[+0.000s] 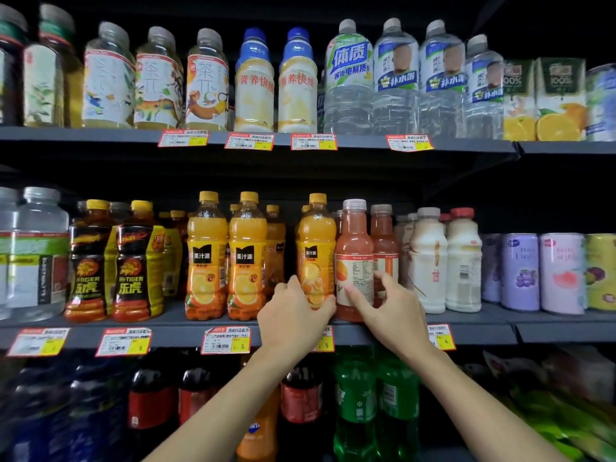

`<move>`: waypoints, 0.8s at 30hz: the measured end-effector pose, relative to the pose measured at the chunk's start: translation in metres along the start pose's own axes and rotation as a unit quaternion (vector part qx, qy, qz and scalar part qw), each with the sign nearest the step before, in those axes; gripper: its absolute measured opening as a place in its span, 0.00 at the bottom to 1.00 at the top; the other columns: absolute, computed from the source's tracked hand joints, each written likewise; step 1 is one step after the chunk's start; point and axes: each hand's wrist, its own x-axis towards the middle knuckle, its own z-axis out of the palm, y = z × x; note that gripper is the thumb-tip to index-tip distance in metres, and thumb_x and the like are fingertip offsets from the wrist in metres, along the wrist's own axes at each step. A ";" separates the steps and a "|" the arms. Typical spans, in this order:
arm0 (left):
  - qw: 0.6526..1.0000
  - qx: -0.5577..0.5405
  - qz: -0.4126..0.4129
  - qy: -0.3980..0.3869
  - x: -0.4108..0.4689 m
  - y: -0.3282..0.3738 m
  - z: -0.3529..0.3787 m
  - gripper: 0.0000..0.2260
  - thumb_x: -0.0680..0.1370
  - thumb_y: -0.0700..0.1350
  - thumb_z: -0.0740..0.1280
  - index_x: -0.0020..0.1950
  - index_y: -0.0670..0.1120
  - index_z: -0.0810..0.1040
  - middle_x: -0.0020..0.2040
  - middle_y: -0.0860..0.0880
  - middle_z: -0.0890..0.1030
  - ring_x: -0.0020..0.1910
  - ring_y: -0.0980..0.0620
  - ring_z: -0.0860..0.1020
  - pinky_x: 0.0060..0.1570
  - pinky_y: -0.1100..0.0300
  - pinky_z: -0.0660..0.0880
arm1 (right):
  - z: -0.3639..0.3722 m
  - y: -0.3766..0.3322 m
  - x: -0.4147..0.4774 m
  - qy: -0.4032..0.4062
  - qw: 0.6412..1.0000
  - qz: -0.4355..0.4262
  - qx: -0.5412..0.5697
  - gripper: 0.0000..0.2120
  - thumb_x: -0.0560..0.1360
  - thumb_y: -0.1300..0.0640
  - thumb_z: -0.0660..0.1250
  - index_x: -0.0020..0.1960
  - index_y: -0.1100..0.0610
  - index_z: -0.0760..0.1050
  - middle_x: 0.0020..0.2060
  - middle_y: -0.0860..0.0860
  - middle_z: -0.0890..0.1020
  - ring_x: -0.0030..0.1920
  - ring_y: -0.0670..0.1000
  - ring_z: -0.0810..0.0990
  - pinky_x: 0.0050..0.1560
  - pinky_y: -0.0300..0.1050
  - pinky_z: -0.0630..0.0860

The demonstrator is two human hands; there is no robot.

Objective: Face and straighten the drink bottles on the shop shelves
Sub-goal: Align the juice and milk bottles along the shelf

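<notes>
Orange juice bottle [315, 248]: standing upright at the front of the middle shelf [186, 335], a little right of centre. Your left hand [293, 318] is wrapping its lower part, fingers curling round the left side and thumb lying across the front near the base.

Pink juice bottle [354, 248]: standing just to the right of it, the two touching or nearly so. The fine-print panel of its label is facing you. Your right hand [393, 308] is holding it low down, thumb pressing on the label and fingers curling round the right side.

To the left, across a gap, two more orange bottles [206, 255] are standing side by side with logos showing forward, and black-and-yellow energy drinks [138, 261] are standing beyond them. To the right, white milk bottles [428, 261], then pastel cans [520, 271]. Price tags [226, 340] are hanging along the shelf edge.

Above: clear water bottles [348, 78] and tea bottles [158, 81]. Below: green soda bottles [356, 395], blurred.
</notes>
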 end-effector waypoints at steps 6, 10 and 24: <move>1.000 -0.012 0.011 -0.004 0.006 -0.003 0.000 0.18 0.74 0.63 0.64 0.55 0.51 0.75 0.47 0.54 0.81 0.47 0.52 0.80 0.45 0.56 0.75 | 0.002 0.003 0.002 -0.006 1.000 0.013 -0.022 0.38 0.66 0.17 0.54 0.65 0.39 0.72 0.36 0.26 0.72 0.37 0.24 0.69 0.37 0.24 0.61; 0.998 0.059 -0.016 0.025 0.003 -0.003 0.003 0.25 0.74 0.68 0.63 0.56 0.49 0.75 0.52 0.50 0.78 0.49 0.49 0.79 0.42 0.56 0.72 | 0.004 0.006 0.002 -0.008 1.000 0.003 -0.026 0.37 0.67 0.18 0.55 0.66 0.40 0.72 0.45 0.34 0.81 0.38 0.30 0.71 0.39 0.26 0.62; 0.998 0.041 0.054 0.020 0.006 -0.025 -0.006 0.24 0.71 0.71 0.66 0.57 0.55 0.78 0.47 0.58 0.82 0.47 0.56 0.80 0.43 0.58 0.76 | -0.002 0.004 0.001 -0.056 0.998 -0.013 -0.036 0.44 0.61 0.15 0.54 0.68 0.41 0.69 0.56 0.39 0.83 0.48 0.39 0.77 0.41 0.33 0.67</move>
